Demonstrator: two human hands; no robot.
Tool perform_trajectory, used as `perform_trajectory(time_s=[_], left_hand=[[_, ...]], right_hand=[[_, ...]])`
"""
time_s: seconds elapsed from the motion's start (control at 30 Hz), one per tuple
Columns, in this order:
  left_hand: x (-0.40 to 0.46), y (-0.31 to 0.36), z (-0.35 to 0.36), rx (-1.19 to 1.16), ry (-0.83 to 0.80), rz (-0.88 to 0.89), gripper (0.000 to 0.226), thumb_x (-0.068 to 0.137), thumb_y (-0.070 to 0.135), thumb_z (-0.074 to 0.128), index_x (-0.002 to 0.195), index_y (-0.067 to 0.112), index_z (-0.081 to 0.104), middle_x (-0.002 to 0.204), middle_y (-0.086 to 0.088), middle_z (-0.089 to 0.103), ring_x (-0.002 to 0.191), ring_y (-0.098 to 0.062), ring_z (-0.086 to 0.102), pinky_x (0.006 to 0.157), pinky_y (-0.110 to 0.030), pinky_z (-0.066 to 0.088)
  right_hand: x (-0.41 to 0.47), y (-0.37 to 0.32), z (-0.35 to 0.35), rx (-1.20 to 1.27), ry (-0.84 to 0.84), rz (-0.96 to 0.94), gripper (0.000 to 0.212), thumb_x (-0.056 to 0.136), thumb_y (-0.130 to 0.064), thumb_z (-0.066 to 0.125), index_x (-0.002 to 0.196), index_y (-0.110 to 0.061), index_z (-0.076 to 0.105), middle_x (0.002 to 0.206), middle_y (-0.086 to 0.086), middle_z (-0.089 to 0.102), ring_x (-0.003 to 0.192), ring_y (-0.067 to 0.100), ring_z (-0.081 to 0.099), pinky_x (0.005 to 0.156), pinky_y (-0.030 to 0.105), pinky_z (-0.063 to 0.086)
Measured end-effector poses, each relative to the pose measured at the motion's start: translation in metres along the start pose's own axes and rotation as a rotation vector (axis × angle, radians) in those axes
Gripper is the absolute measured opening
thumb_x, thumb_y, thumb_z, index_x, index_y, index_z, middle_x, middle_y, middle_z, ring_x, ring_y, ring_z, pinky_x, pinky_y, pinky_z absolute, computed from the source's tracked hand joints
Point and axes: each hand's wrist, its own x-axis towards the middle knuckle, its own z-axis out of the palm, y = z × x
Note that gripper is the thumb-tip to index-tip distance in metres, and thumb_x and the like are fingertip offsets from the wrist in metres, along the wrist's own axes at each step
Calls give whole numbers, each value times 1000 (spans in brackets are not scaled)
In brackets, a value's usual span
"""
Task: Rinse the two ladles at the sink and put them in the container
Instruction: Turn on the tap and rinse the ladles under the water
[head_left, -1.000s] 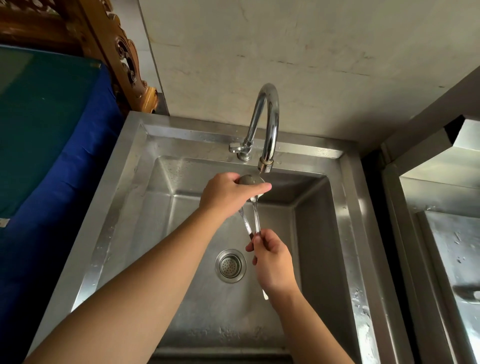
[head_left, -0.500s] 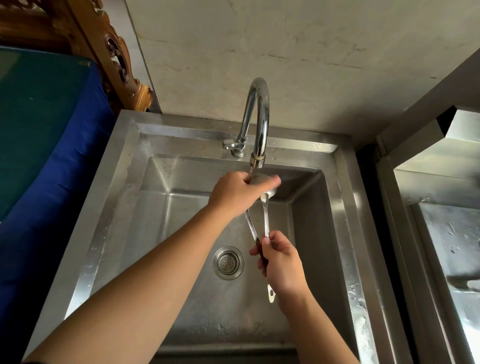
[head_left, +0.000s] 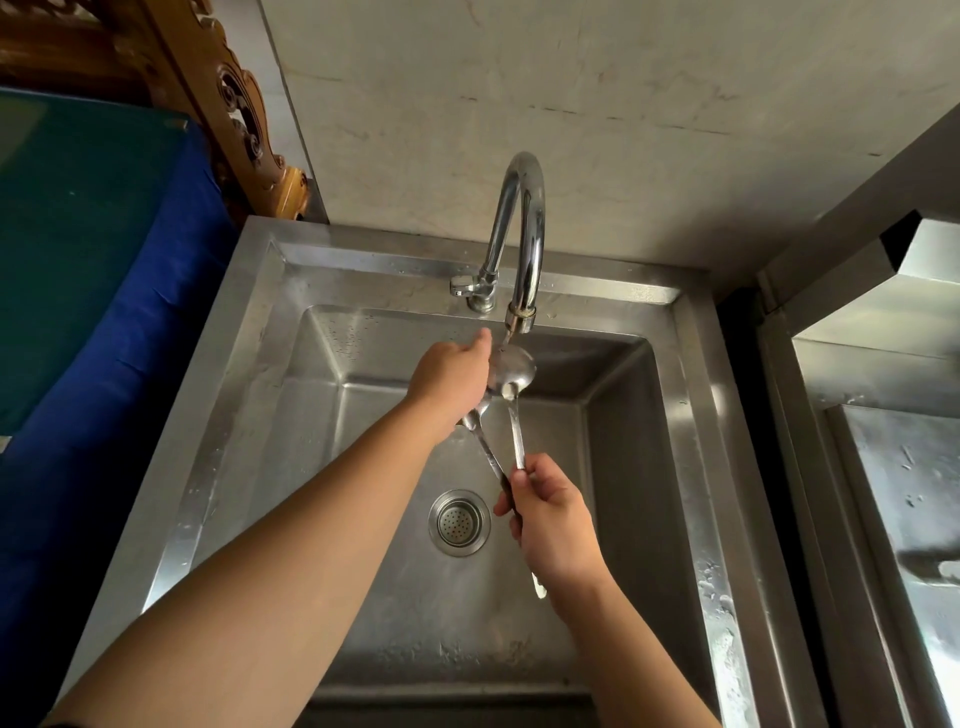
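So compared with a second ago, the left hand (head_left: 453, 375) has slid off the top of the ladle bowl and now sits on its left flank, index finger poking up toward the spout of the curved chrome gooseneck faucet (head_left: 521, 236). That leaves the round shiny steel bowl of the upper ladle (head_left: 513, 372) uncovered and sitting right below the spout. I think there's a thin stream hitting it, but it's hard to be sure. My read: rubbing is done on that face and it's getting a straight rinse, so we're mid-rinse, nowhere near the putting-away part.

The second slim steel ladle (head_left: 480, 423) angles down-left of the first, its bowl mostly tucked under the left palm, so I can't tell exactly how those fingers hold it; they look curled loosely around the bowls.

The right hand (head_left: 553, 525) is lower and nearer the camera, over the square stainless steel sink basin (head_left: 244, 395) just right of the round perforated drain strainer (head_left: 459, 523). Its fingers are wrapped tight around both handles together, thumb pressed on top, with a handle tip sticking out below the wrist. Both forearms reach in from the bottom edge.

No container that I can pick out for sure.
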Motion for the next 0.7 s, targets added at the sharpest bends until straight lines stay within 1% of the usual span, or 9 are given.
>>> perform_trajectory(time_s=[0.1, 0.17, 0.2, 0.27, 0.33, 0.4, 0.47, 0.6, 0.7], left_hand=[[0, 3, -1, -10, -83, -67, 56, 96, 63, 42, 85, 14, 67, 80, -6, 68, 73, -22, 65, 59, -31, 50], [0, 2, -5, -245, -276, -135, 46, 98, 54, 50, 104, 13, 69, 99, -14, 73, 84, -25, 71, 74, -40, 62], [-2, 1, -8, -409, -392, -155, 40, 99, 46, 54, 110, 11, 69, 105, -17, 74, 85, -24, 73, 74, -39, 64], [-5, -4, -14, -605, -565, -129, 36, 94, 31, 65, 119, 5, 68, 110, -19, 74, 86, -23, 75, 69, -34, 63], [-9, -10, -13, -642, -648, -45, 43, 83, 16, 75, 123, 5, 66, 108, -15, 75, 89, -21, 74, 74, -31, 62], [-13, -14, -6, -652, -627, 26, 47, 76, -3, 79, 120, 9, 66, 102, -10, 74, 86, -17, 74, 76, -29, 62], [-17, -15, 0, -643, -557, 58, 51, 73, -10, 80, 116, 13, 67, 102, -9, 72, 86, -17, 74, 74, -26, 61], [-19, -17, 11, -493, -285, 95, 48, 63, 14, 92, 107, 19, 73, 83, 2, 73, 61, -11, 64, 55, -20, 52], [-14, -18, 16, -549, -94, 42, 20, 73, 24, 85, 92, 20, 77, 72, 6, 73, 48, -5, 60, 46, -17, 50]], right_hand=[[-3, 0, -5, 105, 2, 9, 36, 102, -16, 46, 69, -28, 57, 67, 2, 64, 52, 13, 41, 51, 25, 36], [-4, -1, -14, 193, 32, 24, 34, 102, -15, 46, 73, -24, 59, 66, 3, 64, 47, 10, 41, 44, 19, 35], [-4, -2, -19, 221, 45, 33, 31, 103, -14, 46, 76, -22, 59, 66, 3, 64, 45, 9, 42, 41, 17, 34], [-4, -2, -26, 237, 56, 42, 26, 103, -14, 46, 81, -18, 59, 65, 2, 64, 45, 8, 42, 39, 15, 34], [-4, -2, -27, 245, 64, 49, 23, 103, -14, 46, 84, -15, 59, 65, 1, 65, 45, 8, 43, 37, 15, 32], [-5, -2, -25, 248, 79, 55, 21, 104, -14, 46, 87, -13, 59, 64, -1, 66, 44, 7, 43, 35, 14, 31], [-5, -3, -21, 234, 99, 55, 22, 104, -15, 46, 87, -14, 59, 64, -1, 67, 44, 7, 43, 35, 14, 31], [-4, -5, -13, 148, 145, 50, 20, 102, -17, 47, 86, -20, 59, 67, -2, 69, 46, 8, 44, 41, 18, 33], [-1, -10, -2, 124, 133, 28, 18, 102, -18, 47, 90, -20, 60, 70, 0, 69, 46, 9, 45, 45, 22, 35]])
